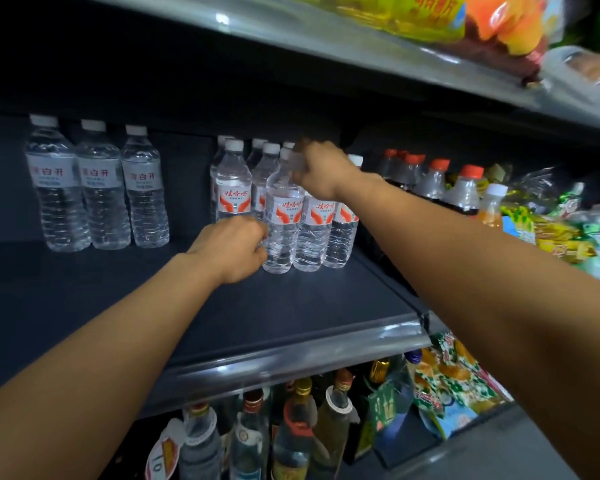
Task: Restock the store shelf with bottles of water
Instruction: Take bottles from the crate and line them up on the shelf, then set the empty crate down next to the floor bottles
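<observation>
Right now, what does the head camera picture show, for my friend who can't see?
Two hands set a water bottle on a dark shelf: the left hand holds its lower part, the right hand grips its top. More water bottles stand to the left, red-capped bottles to the right.

The water bottles are clear, glossy plastic with ribbed sides. The shelf looks matt dark, its front strip shiny.

A dark shelf with a clear front rail spans the middle of the frame; three white-labelled water bottles stand at its upper left, a cluster of red-labelled water bottles at centre, red-capped drink bottles at right
</observation>
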The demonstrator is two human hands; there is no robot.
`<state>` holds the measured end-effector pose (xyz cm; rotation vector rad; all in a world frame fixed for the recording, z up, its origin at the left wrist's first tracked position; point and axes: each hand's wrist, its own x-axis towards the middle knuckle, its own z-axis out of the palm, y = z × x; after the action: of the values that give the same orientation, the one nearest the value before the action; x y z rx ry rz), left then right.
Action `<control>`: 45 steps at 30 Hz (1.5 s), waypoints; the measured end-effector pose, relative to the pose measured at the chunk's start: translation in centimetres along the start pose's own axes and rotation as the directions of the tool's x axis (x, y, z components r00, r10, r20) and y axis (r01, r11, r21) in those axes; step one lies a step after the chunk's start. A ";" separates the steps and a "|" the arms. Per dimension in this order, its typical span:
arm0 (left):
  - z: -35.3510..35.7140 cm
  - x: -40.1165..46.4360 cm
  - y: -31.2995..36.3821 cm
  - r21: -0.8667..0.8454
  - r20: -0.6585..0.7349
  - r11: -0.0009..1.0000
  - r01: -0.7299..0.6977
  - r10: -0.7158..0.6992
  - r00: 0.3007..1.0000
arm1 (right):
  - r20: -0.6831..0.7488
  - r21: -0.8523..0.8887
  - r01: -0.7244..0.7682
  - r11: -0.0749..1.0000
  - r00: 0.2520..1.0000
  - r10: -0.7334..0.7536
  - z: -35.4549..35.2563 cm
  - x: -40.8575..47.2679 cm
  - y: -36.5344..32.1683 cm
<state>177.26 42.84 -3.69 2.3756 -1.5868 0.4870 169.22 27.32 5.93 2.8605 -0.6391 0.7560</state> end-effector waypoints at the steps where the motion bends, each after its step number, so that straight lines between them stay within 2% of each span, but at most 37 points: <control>1: -0.4 -0.2 0.4 0.001 -0.004 1.000 -0.005 0.005 1.000 | 0.007 -0.022 0.013 1.000 1.000 -0.013 -0.1 -1.3 0.0; 5: -2.1 -1.3 2.8 0.012 -0.005 1.000 -0.029 0.029 1.000 | 0.047 -0.059 0.054 0.997 0.998 -0.052 -0.4 -7.5 0.3; 9: -3.1 -3.2 6.9 -0.016 -0.037 0.996 -0.093 0.092 0.995 | 0.094 -0.044 0.035 0.998 0.995 -0.030 -0.9 -15.0 0.6; 13: -2.6 -6.1 12.2 -0.050 0.013 0.985 -0.165 0.166 0.986 | 0.130 -0.041 -0.002 0.999 0.991 0.007 -0.7 -23.1 1.9; 19: 1.3 -10.8 20.7 -0.141 0.077 0.959 -0.247 0.260 0.963 | 0.156 -0.103 -0.146 0.984 0.975 0.161 -1.3 -36.2 5.4; 22: 4.1 -13.2 25.5 -0.234 0.128 0.933 -0.274 0.309 0.942 | 0.173 -0.106 -0.285 0.953 0.938 0.300 -1.3 -42.9 7.7; 28: 10.0 -17.4 34.8 -0.397 0.285 0.879 -0.266 0.393 0.874 | 0.198 -0.078 -0.618 0.782 0.759 0.620 -0.7 -55.2 11.9; 33: 15.2 -20.2 39.9 -0.419 0.376 0.895 -0.149 0.321 0.869 | 0.225 -0.046 -0.809 0.586 0.563 0.795 0.8 -63.5 14.8; 38: 20.0 -22.1 41.8 -0.372 0.449 0.927 -0.053 0.229 0.864 | 0.251 -0.027 -0.918 0.395 0.377 0.892 3.6 -69.9 16.4; 41: 22.4 -23.1 42.2 -0.340 0.482 0.940 0.033 0.144 0.864 | 0.287 -0.026 -0.968 0.251 0.233 0.929 5.4 -72.0 16.8; 45: 25.3 -24.5 42.6 -0.313 0.585 0.929 0.200 0.022 0.811 | 0.369 0.083 -0.996 0.034 0.063 0.927 8.1 -73.4 16.9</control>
<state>132.70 37.77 -35.99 2.3995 -1.5803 -0.5797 107.86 37.42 -37.35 2.2217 -2.9688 0.5862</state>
